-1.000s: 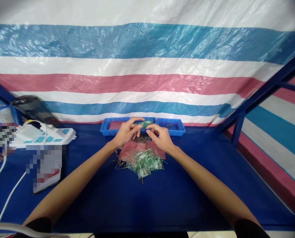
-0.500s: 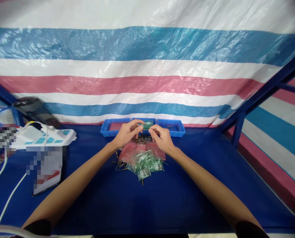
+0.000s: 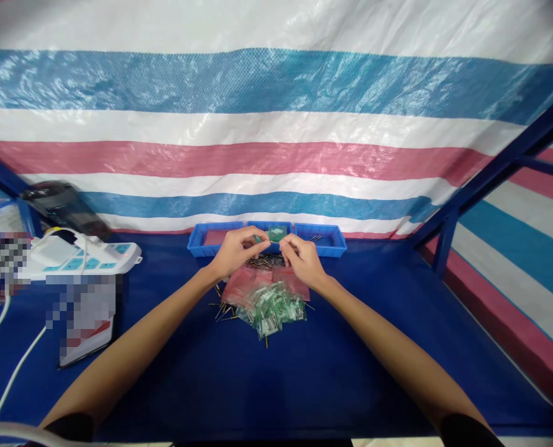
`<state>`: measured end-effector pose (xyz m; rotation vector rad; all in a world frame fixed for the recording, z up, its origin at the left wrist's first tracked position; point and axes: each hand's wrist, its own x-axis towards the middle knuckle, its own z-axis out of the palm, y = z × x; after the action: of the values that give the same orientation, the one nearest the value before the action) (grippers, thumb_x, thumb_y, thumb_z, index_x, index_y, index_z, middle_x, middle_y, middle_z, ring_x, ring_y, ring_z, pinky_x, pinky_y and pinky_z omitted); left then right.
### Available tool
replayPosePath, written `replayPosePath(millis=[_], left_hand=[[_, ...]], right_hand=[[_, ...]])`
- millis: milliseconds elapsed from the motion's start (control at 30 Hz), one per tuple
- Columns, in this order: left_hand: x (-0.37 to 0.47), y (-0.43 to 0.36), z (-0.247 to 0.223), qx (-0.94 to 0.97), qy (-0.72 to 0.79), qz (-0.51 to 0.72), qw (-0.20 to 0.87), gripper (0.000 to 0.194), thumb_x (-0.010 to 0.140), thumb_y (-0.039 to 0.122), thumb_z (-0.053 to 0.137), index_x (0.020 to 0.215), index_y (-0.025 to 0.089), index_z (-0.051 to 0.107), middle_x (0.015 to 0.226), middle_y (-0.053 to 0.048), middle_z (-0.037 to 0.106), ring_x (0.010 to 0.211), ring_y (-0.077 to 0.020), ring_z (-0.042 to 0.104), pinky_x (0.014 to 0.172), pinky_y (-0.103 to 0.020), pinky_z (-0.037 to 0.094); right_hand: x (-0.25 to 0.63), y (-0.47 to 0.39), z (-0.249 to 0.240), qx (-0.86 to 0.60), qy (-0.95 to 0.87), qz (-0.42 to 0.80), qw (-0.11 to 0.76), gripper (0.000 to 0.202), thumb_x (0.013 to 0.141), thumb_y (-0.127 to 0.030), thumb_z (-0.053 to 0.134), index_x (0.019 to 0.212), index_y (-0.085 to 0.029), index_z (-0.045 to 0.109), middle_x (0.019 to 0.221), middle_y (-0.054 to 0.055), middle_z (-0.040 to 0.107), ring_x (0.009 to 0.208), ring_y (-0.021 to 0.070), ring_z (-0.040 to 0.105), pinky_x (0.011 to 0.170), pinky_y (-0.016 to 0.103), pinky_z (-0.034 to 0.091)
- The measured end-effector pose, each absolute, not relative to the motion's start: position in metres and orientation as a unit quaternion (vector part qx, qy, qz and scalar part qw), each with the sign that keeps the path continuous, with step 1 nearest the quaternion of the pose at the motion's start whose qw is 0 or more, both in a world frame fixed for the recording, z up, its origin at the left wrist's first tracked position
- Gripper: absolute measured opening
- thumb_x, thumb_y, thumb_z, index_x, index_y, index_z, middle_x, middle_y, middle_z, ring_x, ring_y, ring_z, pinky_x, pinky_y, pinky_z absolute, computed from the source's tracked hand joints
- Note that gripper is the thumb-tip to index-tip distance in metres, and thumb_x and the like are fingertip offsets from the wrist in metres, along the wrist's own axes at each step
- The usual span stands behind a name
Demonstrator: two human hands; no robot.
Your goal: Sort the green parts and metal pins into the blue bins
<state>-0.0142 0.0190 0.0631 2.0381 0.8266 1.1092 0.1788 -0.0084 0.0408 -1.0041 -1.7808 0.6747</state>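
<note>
My left hand [image 3: 241, 248] and my right hand [image 3: 300, 256] face each other over the front of the blue bins, each in a pinch. Between their fingertips runs a thin metal rod [image 3: 272, 241], too small to make out in detail. Just below lie dark and brass-coloured metal rods [image 3: 260, 261] in a loose heap. Red plastic bags [image 3: 246, 282] and a pile of green-tinted clear bags [image 3: 276, 307] with small metal pieces inside lie nearer to me. Several thin rods [image 3: 224, 310] stick out at the pile's left.
Behind my hands stand three blue bins: the left bin [image 3: 195, 245] holds red bags, the middle bin [image 3: 270, 225] green ones, the right bin [image 3: 340, 245] a few rods. A white power strip [image 3: 130, 261], cables, a dark bottle [image 3: 69, 205] and a phone-like device [image 3: 92, 323] occupy the left.
My left fingers have closed down toward the right fingertips, and the thin rod now shows between them. The piles have stayed as they were.
</note>
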Motion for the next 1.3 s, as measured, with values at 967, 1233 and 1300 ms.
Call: replayPosePath(millis=[967,1233,1300], left_hand=[[-0.0172,0.0201,0.0673,0.764,0.337,0.489,0.252,0.021,0.088,0.033,0.059,0.097,0.018,0.071,0.077,-0.003,0.065,0.052,-0.007,0.05,0.046,-0.019,0.039],[-0.0149,0.0191,0.0639,0.757,0.326,0.469,0.316,0.022,0.083,0.032,0.065,0.099,0.016,0.064,0.061,0.002,0.06,0.049,-0.007,0.049,0.047,-0.018,0.04],[-0.0145,0.0181,0.0634,0.763,0.326,0.458,0.318,0.023,0.084,0.032,0.064,0.1,0.016,0.063,0.058,0.003,0.059,0.047,-0.0069,0.048,0.046,-0.018,0.039]], right_hand=[[0.1768,-0.0073,0.0426,-0.425,-0.776,0.198,0.422,0.029,0.092,-0.027,0.05,0.068,-0.016,0.062,0.057,-0.002,0.054,0.053,0.0102,0.045,0.056,0.025,0.034],[0.1771,-0.0075,0.0399,-0.408,-0.747,0.225,0.475,0.017,0.09,-0.03,0.054,0.1,-0.02,0.064,0.06,-0.003,0.055,0.053,0.0115,0.05,0.056,0.025,0.041],[0.1765,-0.0085,0.0406,-0.401,-0.751,0.225,0.473,0.018,0.09,-0.031,0.055,0.101,-0.02,0.063,0.061,-0.003,0.055,0.053,0.0112,0.05,0.056,0.025,0.041]])
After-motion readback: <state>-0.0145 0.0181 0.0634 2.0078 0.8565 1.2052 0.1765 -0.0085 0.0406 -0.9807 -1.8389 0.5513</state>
